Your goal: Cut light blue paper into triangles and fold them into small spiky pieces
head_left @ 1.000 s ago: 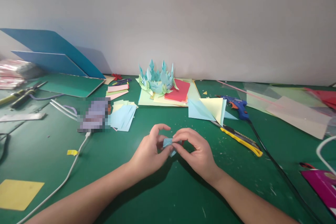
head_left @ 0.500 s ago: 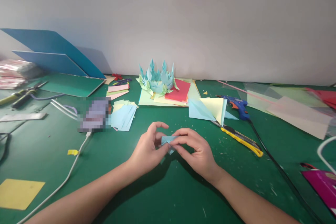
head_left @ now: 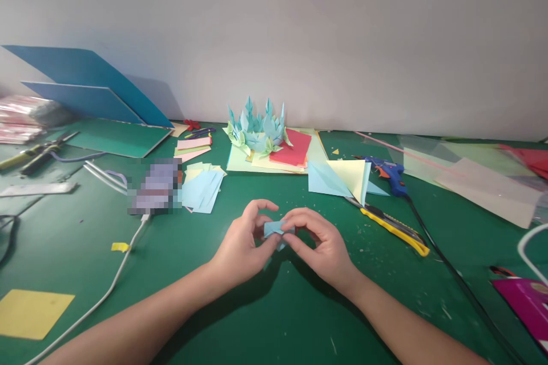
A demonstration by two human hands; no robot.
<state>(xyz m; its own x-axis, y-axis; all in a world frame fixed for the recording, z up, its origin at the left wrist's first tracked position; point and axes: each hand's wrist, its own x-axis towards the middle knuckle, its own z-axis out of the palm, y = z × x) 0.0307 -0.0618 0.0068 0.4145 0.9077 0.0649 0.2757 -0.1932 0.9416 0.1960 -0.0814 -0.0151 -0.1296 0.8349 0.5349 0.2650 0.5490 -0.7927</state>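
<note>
Between my two hands, just above the green table, is a small folded piece of light blue paper (head_left: pixel 273 228). My left hand (head_left: pixel 245 242) pinches its left side, thumb in front and index finger arched clear above. On the other side my right hand (head_left: pixel 320 245) grips the paper with thumb and fingertips, which cover part of it. Behind the hands stands a ring-shaped blue and green paper origami piece (head_left: pixel 258 128), on a stack of coloured sheets with a red sheet (head_left: pixel 291 148) on top.
Left of my hands lie blue paper slips (head_left: pixel 203 189), a blurred-out device (head_left: pixel 154 185) with a white cable, and a yellow sheet (head_left: pixel 36 313). To the right are folded blue and yellow paper (head_left: pixel 349 178), a yellow utility knife (head_left: pixel 396 232) and a blue glue gun (head_left: pixel 391 174).
My right fingertips have shifted slightly on the blue paper, and its upper edge now looks folded or curled over. Both hands remain in nearly the same place.
</note>
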